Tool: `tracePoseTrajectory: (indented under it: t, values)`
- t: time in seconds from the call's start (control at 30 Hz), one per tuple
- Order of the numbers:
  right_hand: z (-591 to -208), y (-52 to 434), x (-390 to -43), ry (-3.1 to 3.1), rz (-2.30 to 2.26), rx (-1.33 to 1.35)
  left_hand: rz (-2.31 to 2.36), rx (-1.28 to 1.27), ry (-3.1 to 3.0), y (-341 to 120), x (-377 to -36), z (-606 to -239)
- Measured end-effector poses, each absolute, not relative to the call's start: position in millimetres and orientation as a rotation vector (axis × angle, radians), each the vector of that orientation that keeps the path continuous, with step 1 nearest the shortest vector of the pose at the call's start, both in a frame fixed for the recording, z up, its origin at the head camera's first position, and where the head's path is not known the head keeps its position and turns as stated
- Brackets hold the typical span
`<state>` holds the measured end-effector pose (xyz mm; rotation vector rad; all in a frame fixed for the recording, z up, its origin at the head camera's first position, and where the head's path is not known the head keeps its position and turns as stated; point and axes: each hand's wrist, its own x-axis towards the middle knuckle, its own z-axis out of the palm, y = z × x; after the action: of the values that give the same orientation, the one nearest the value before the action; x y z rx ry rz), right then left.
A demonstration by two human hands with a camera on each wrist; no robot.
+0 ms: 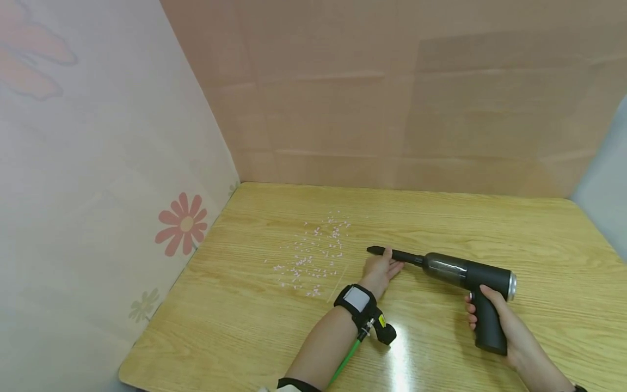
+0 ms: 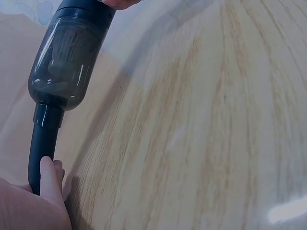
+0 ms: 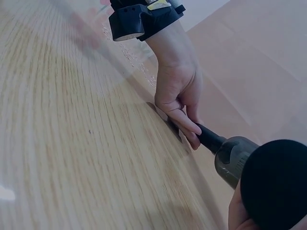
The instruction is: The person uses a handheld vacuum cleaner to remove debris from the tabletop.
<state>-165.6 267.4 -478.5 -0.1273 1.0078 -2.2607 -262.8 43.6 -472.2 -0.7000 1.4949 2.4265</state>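
A black handheld vacuum cleaner (image 1: 446,269) with a clear dust cup is held above the table, its slim nozzle (image 1: 407,257) pointing left. My right hand (image 1: 506,321) grips its handle from the right. Near the tip, my left hand (image 1: 383,270) pinches the nozzle between thumb and fingers, as the right wrist view also shows. Through the dust cup (image 2: 64,62) in the left wrist view a ribbed filter is visible. Small pale paper-like bits (image 1: 313,253) lie scattered on the table, left of the nozzle tip.
The wood-grain table (image 1: 235,321) meets a brown-covered back wall (image 1: 318,109). On the left stands a pale wall with flower prints (image 1: 183,223). A black wrist-worn device (image 1: 360,302) with a green cable sits on my left wrist.
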Motion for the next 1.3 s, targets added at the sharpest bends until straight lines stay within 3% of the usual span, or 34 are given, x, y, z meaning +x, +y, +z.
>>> tracePoseTrajectory:
  t: [1.3]
  values:
    - [-466.6, 227.6, -185.9, 1.315, -2.209, 0.082, 2.408, -0.732, 1.556, 9.5, -283.6, -476.9]
